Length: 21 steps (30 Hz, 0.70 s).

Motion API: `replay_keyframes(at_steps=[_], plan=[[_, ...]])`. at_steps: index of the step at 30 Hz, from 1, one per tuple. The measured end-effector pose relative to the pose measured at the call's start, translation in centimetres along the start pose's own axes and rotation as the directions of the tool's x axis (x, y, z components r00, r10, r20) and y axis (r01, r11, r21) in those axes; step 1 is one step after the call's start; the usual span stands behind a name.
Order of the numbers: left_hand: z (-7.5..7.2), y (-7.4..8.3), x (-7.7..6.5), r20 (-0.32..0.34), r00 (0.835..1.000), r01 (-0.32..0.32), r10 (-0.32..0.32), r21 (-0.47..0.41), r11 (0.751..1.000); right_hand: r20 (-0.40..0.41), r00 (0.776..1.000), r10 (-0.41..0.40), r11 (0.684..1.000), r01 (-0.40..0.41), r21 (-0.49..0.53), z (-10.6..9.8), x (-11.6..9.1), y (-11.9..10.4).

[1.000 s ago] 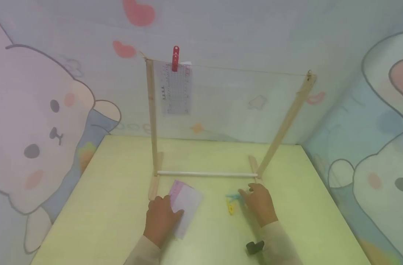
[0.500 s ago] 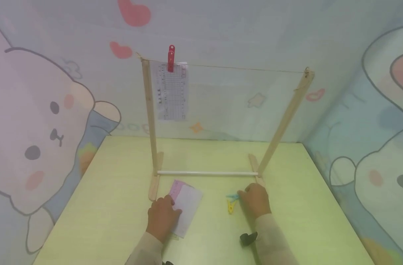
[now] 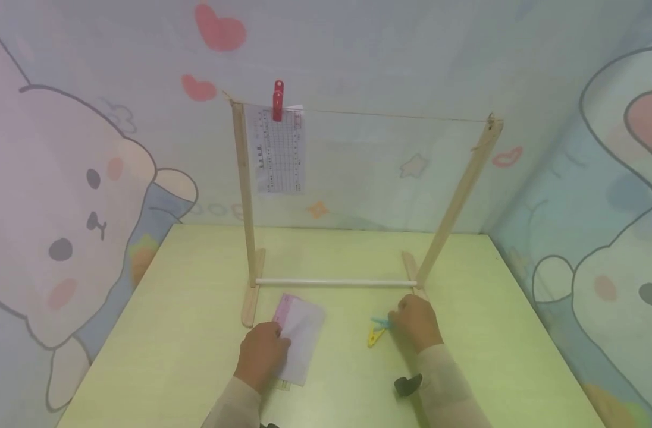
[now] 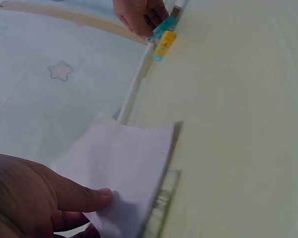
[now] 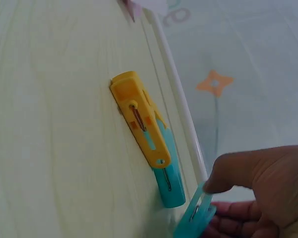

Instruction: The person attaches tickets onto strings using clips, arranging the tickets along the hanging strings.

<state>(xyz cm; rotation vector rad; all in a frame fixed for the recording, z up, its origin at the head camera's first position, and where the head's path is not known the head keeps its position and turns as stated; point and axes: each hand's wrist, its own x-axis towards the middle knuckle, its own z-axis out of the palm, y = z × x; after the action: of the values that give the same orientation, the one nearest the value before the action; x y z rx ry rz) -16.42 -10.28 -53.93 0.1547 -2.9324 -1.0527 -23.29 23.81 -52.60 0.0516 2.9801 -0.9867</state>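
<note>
My left hand point(image 3: 262, 356) pinches the left edge of a white sheet of paper point(image 3: 303, 336), thumb on top, as the left wrist view shows. A pink printed sheet point(image 3: 283, 306) shows from under it. My right hand point(image 3: 416, 321) holds a teal clothespin point(image 5: 196, 215) between thumb and fingers, just above the table. Beside that hand a yellow clothespin point(image 5: 139, 119) lies across a second teal clothespin point(image 5: 170, 186). A red clip point(image 3: 278, 102) fastens a printed sheet point(image 3: 280, 154) to the string at the back left.
A wooden frame with a left post point(image 3: 243, 190), a right post point(image 3: 460, 199) and a white crossbar point(image 3: 337, 283) stands on the pale yellow table point(image 3: 197, 285). A thin string point(image 3: 390, 115) spans the post tops. Cartoon-printed walls surround the table.
My right hand's fingers have drawn together onto the teal clothespin, and the yellow clothespin has tilted slightly. My left hand has stayed at the paper, which has shifted a little.
</note>
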Motion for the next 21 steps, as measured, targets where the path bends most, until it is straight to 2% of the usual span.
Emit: replay_keyframes(at_steps=[5, 9, 11, 15, 18, 21], plan=[[-1.8, 0.8, -0.5, -0.043, 0.998, -0.041, 0.041, -0.009, 0.999, -0.035, 0.999, -0.041, 0.979, 0.047, 0.196, -1.8, -0.7, -1.2], [-3.8, 2.2, -0.5, -0.083, 0.991, -0.109, 0.107, -0.024, 0.994, -0.097, 0.992, -0.080, 0.929, 0.109, 0.354, -4.1, -0.7, -2.6], [-4.8, 3.0, -0.2, -0.108, 0.984, -0.145, 0.139, -0.056, 0.988, -0.132, 0.985, -0.109, 0.881, 0.157, 0.445, -5.5, -0.7, -3.6], [-7.1, 5.0, 0.9, -0.184, 0.958, -0.246, 0.219, -0.143, 0.959, -0.204, 0.957, -0.206, 0.755, 0.288, 0.589, -9.1, -0.6, -6.6], [-9.2, 7.1, 2.1, -0.242, 0.935, -0.309, 0.258, -0.200, 0.930, -0.265, 0.917, -0.297, 0.674, 0.398, 0.622, -12.3, -0.5, -9.9], [-11.4, 9.7, 3.5, -0.286, 0.921, -0.341, 0.266, -0.259, 0.904, -0.334, 0.865, -0.375, 0.606, 0.501, 0.618, -15.5, -0.2, -13.6]])
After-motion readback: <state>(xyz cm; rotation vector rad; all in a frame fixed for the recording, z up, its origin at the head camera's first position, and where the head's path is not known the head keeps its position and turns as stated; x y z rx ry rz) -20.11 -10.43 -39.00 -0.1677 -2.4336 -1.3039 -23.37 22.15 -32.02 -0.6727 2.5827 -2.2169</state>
